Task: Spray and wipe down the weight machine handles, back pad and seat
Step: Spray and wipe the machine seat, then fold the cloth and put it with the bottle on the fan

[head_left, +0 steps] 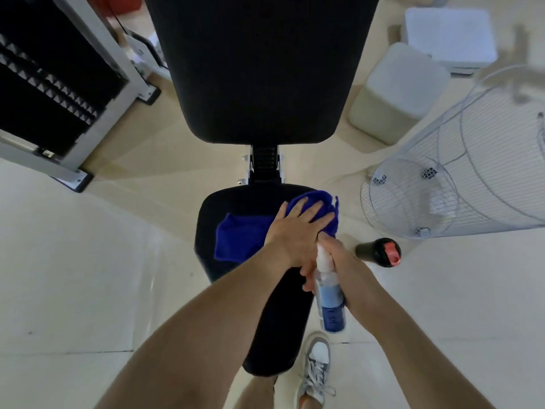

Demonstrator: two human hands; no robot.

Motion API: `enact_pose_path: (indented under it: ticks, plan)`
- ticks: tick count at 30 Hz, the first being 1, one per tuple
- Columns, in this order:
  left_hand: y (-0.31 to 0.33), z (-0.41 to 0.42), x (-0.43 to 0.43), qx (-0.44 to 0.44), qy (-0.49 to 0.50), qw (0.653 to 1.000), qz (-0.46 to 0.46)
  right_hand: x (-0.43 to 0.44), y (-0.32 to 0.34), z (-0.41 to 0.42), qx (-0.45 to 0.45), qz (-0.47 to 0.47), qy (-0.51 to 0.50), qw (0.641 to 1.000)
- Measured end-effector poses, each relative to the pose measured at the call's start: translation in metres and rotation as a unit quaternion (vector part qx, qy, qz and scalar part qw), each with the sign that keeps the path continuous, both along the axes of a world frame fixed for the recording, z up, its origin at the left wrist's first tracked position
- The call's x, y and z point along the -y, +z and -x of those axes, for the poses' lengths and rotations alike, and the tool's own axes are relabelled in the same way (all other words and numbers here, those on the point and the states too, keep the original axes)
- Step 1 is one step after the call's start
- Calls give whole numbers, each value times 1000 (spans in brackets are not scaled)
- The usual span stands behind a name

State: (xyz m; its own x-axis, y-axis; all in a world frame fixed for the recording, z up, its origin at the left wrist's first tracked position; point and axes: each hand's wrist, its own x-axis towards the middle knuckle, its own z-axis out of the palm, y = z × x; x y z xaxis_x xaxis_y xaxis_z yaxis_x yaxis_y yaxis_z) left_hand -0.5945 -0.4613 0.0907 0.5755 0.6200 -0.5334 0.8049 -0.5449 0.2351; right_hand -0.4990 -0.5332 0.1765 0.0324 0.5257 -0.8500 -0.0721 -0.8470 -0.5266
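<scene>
Pale cream tiled floor (88, 261) with soft sheen, white-framed black weight stack (59, 84) at far left, wire fan guard (460, 172) lying at right, two white boxy containers (401, 90) beyond it, dark bottle with red cap (379, 251) on the floor

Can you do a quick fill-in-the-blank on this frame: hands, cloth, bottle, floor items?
1. The left hand presses flat on a folded cloth coloured ____.
2. That cloth lies on the machine's black padded ____.
3. The right hand grips a clear spray bottle with blue liquid, held to the ____ of the left hand.
4. The dark bottle lying on the pale floor has a cap coloured ____.

Missing words: blue; seat; right; red
</scene>
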Motion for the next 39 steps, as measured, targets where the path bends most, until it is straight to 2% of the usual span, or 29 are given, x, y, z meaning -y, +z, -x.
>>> enact_pose_path:
  ticks: [2,4,7,9,12,15,17,18,20,23,25,26,28,30,31,33,37,39]
  plan:
    - [-2,-24,0,44,-1,999,-3,7,-3,-16,47,-15,-72,996]
    - [-3,-33,21,100,-41,994,2,13,2,-32,78,-22,-163,983]
    - [0,-22,57,135,-128,982,-30,20,14,-50,83,-73,-172,979]
    - [7,-9,68,150,-141,978,-20,23,21,-52,68,-77,-165,981]
    - [28,7,85,139,-89,986,20,28,31,-53,50,-76,-142,986]
    - [63,10,114,123,85,983,105,35,56,-56,61,-97,-75,991]
    - [92,5,118,152,260,937,174,40,67,-59,93,-104,-9,990]
    - [112,1,118,193,342,898,201,44,80,-63,106,-112,23,988]
    - [161,-10,114,308,464,795,241,53,109,-74,85,-129,50,987]
    - [225,-26,112,444,520,663,304,60,160,-91,28,-151,100,983]
    - [264,-41,119,506,540,588,325,66,200,-103,61,-194,157,966]
    - [280,-47,123,525,551,561,327,68,216,-108,87,-219,169,957]
    - [314,-63,136,555,549,539,317,80,250,-121,137,-278,155,938]
    - [342,-75,147,589,508,539,322,91,280,-133,158,-324,104,927]
    - [353,-78,151,601,488,541,327,95,293,-139,142,-332,62,930]
    - [381,-91,161,598,465,576,306,107,324,-158,58,-329,-15,942]
    - [415,-108,168,511,430,725,168,121,364,-188,-90,-293,-73,949]
    - [429,-119,170,478,395,774,128,126,380,-205,-121,-280,-74,950]
